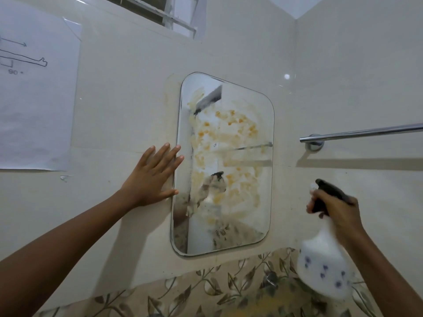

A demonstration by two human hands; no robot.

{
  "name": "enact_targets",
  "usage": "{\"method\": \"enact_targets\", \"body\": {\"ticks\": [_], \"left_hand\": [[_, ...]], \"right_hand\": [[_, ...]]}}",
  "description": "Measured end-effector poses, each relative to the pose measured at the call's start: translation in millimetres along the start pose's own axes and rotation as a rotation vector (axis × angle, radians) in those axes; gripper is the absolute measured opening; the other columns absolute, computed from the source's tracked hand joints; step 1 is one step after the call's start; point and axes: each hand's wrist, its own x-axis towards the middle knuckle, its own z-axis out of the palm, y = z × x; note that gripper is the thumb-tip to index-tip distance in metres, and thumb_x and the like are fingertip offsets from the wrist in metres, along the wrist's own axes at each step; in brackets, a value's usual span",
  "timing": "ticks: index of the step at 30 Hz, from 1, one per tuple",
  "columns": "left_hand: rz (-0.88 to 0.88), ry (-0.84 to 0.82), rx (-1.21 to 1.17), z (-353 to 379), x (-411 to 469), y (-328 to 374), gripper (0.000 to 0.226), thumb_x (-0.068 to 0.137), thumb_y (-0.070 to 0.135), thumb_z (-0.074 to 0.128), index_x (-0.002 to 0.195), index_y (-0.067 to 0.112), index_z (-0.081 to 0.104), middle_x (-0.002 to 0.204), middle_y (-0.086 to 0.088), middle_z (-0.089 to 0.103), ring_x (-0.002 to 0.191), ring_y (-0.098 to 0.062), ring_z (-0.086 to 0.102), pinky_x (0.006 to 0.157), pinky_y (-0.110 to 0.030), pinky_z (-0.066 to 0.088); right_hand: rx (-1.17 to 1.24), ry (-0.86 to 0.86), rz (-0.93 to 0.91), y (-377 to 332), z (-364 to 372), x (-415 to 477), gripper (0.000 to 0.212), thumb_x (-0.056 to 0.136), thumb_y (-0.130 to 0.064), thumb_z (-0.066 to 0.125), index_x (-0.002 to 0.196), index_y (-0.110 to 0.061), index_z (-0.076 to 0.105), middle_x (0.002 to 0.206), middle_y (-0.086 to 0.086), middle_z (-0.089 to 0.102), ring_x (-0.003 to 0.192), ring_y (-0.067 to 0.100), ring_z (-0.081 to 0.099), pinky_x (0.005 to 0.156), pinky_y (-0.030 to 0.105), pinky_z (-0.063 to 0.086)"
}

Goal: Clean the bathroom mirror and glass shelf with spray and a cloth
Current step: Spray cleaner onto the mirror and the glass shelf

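Straight ahead, a mirror (225, 165) with rounded corners is fixed flat on a pale tiled wall (128, 92); its glass is smeared with orange and yellow blotches, most thickly across the middle; the lower part is speckled and foggy. The left hand (152, 177) is laid flat on the wall just beside the mirror's left edge, with all fingers spread wide and nothing held; its fingertips reach or slightly cross the mirror's edge. The right hand (335, 208) is closed around the black trigger top of a spray bottle (325, 264), to the right of the mirror and apart from it; the bottle is white with small blue flower marks and is blurred; it is tilted, with the nozzle pointed up and to the left. A shiny towel bar (361, 132) is fixed on the wall to the right of the mirror, above the right hand. A sheet of paper (39, 97) with a drawn arm and the mark "90" is taped to the wall at the far left. A band of leaf-patterned tiles (206, 291) runs below the mirror. Part of a window (164, 12) is seen at the top.
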Motion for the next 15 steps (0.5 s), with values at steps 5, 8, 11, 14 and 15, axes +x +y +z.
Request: {"method": "enact_targets", "body": {"ticks": [5,8,11,14,15], "left_hand": [[-0.008,-0.002,0.000,-1.5,-0.7,0.3,0.087,0.079,0.067,0.031,0.147,0.015,0.021,0.156,-0.010,0.015,0.144,-0.029,0.013,0.114,-0.050,0.012],[-0.007,-0.004,0.004,-1.9,-0.3,0.0,0.086,0.079,0.068,0.030,0.147,0.015,0.022,0.156,-0.011,0.016,0.143,-0.029,0.013,0.114,-0.050,0.013],[-0.006,-0.010,0.003,-1.3,0.0,-0.4,0.087,0.079,0.068,0.030,0.147,0.015,0.021,0.156,-0.011,0.016,0.144,-0.030,0.012,0.114,-0.051,0.013],[-0.009,-0.012,0.003,-0.6,0.2,-0.3,0.087,0.079,0.068,0.030,0.147,0.015,0.020,0.156,-0.011,0.014,0.144,-0.029,0.010,0.114,-0.051,0.012],[-0.010,-0.010,0.002,-0.8,0.5,-0.2,0.087,0.079,0.068,0.030,0.147,0.015,0.020,0.156,-0.011,0.014,0.144,-0.029,0.010,0.114,-0.051,0.012]], "right_hand": [[0.124,0.003,-0.054,-48.3,24.6,22.1,0.018,0.078,-0.020,0.071,0.066,-0.008,0.063,0.050,0.004,0.060,0.040,0.015,0.055,0.047,0.025,0.051],[0.106,-0.207,-0.151,-68.0,37.3,9.2,0.011,0.078,-0.016,0.070,0.072,-0.010,0.064,0.052,0.002,0.064,0.047,0.015,0.060,0.043,0.018,0.044],[0.078,-0.347,-0.188,-74.6,45.1,-7.4,0.010,0.079,-0.016,0.068,0.072,-0.009,0.065,0.056,0.007,0.064,0.050,0.018,0.061,0.046,0.018,0.042],[0.129,-0.282,-0.166,-69.3,45.8,-15.3,0.013,0.080,-0.014,0.068,0.069,-0.006,0.064,0.055,0.009,0.060,0.044,0.017,0.056,0.044,0.016,0.046],[0.155,-0.223,-0.139,-65.6,43.3,-14.9,0.014,0.079,-0.014,0.068,0.069,-0.006,0.063,0.054,0.009,0.059,0.044,0.017,0.055,0.045,0.018,0.048]]}}
